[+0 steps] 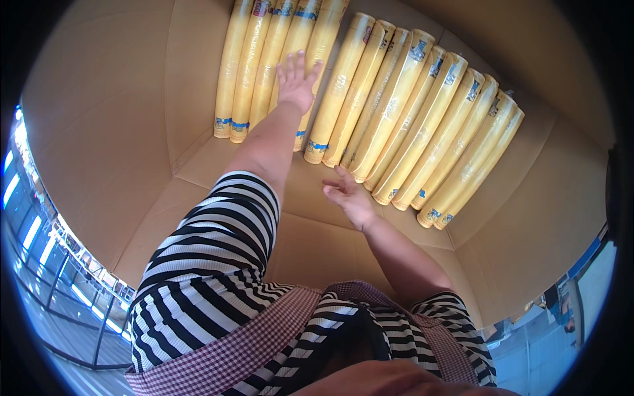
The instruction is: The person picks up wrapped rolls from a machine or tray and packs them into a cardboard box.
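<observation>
Yellow rolls (391, 109) already lined up side by side inside cardboard box (119, 99); whether more remain, cannot tell. Left hand (298, 84) spread over rolls, contact unclear. Right hand (353, 203) empty, fingers loosely parted, near rolls' lower ends.

The inside of a big brown cardboard box (99, 132) carries a row of yellow tubes (389, 109), set side by side with a narrow gap splitting the row. Bare cardboard shows in front of their near ends (blue prints mark several of them).
</observation>
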`<move>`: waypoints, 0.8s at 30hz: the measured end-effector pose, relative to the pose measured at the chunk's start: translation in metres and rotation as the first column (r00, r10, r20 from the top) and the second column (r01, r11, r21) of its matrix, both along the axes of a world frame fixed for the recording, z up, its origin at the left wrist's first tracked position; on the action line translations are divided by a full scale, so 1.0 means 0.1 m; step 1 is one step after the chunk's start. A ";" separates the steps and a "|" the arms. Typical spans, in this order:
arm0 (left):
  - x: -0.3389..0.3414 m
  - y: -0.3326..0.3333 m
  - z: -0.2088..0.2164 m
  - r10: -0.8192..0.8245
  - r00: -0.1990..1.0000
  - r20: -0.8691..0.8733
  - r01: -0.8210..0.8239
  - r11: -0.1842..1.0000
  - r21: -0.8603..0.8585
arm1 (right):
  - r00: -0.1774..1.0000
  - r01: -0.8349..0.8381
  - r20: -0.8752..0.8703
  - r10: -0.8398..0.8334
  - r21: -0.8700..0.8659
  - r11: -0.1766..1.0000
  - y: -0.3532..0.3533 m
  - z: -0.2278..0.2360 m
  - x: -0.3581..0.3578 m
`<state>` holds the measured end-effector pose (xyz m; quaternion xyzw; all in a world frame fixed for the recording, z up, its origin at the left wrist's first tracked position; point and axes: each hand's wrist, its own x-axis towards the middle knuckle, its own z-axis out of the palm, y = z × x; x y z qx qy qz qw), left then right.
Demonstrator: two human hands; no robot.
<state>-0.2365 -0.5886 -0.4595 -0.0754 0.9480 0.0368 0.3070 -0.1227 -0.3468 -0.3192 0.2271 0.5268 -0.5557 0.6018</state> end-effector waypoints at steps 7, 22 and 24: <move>0.09 -0.13 -0.29 -0.439 0.894 0.094 0.441 0.898 -0.004 | 0.995 0.048 -0.095 -0.036 0.134 0.990 0.20 -0.15 -0.14; 0.11 0.30 0.37 -0.135 0.969 0.208 0.112 0.986 0.121 | 0.582 0.468 -0.706 0.402 0.696 0.545 1.02 -0.60 -1.60; 0.06 0.52 0.42 -0.104 0.985 0.139 0.070 0.971 0.230 | 0.688 0.386 -0.573 0.445 0.809 0.444 1.13 -0.50 -1.63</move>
